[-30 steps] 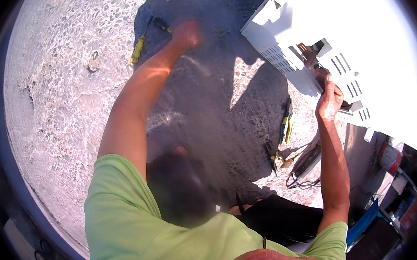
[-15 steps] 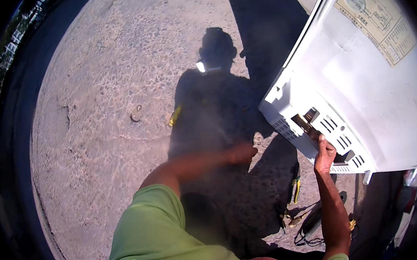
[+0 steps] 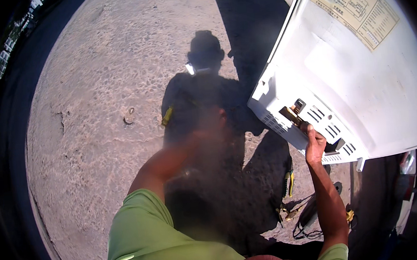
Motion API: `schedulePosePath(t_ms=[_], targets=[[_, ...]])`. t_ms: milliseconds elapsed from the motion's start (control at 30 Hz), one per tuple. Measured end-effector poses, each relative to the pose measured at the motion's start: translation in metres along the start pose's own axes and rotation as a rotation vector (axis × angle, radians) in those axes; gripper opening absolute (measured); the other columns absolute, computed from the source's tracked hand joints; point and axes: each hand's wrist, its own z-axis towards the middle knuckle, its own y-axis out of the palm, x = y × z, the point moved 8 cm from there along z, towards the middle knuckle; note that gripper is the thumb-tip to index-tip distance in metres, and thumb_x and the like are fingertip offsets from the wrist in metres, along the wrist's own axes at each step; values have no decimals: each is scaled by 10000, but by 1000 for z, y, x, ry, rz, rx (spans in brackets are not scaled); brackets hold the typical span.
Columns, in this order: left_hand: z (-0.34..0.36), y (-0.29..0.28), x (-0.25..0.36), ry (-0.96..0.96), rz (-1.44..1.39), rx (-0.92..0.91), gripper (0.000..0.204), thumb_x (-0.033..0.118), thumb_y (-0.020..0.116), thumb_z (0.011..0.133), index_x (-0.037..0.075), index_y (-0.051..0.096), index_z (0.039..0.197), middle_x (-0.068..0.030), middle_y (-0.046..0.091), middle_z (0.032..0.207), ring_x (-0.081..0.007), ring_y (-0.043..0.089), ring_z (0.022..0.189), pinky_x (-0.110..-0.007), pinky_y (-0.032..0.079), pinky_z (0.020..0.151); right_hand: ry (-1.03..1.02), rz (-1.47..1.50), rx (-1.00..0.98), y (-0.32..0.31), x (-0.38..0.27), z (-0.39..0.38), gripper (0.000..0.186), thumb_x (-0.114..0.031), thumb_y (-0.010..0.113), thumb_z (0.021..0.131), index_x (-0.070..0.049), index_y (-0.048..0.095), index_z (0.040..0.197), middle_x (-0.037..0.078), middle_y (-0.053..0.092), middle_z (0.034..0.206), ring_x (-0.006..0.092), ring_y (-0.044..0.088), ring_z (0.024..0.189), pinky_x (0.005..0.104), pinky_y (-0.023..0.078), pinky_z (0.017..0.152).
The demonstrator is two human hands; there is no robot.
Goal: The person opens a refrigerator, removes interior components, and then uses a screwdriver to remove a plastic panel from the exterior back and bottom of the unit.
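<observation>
A white metal appliance casing (image 3: 365, 95) stands tilted on my right, with vent slots and cut-out openings in its lower panel (image 3: 324, 122). My right hand (image 3: 315, 144) grips this panel, thumb on the outside and fingers inside an opening; the fingertips are hidden. Brassy metal fittings (image 3: 290, 116) show in the opening above the thumb. My left hand (image 3: 221, 118) is over the shaded ground in front of me, apart from the casing. Shadow and motion smear it, so its fingers cannot be made out.
Yellow-handled pliers (image 3: 289, 178) lie below the casing, near small metal parts (image 3: 289, 211) and black cable (image 3: 305, 227). Another yellow item (image 3: 167, 116) is at the shadow's edge. A small round piece (image 3: 129, 116) rests on the rough concrete (image 3: 94, 89).
My left hand has moved left and away from me, farther from the casing. My right hand keeps its hold on the panel. The whole view has shifted slightly.
</observation>
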Motion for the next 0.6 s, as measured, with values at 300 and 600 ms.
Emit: schedulePosePath(t_ms=[300, 600], targets=[[-29, -117, -155, -514, 206, 202, 252, 267, 621, 827, 117, 715, 1006, -185, 666, 1030, -372, 624, 1024, -501, 487, 922, -17, 15, 3, -2, -15, -5, 384, -323, 656, 979, 47, 754, 955, 83, 719, 902, 144, 603, 895, 308, 459, 875], [-13, -53, -152, 44, 566, 112, 203, 212, 630, 817, 61, 725, 913, -188, 702, 947, -386, 665, 896, -469, 535, 814, 21, 30, 1, -3, -15, -5, 421, -335, 669, 970, 79, 744, 961, 81, 713, 883, 130, 591, 865, 295, 464, 841]])
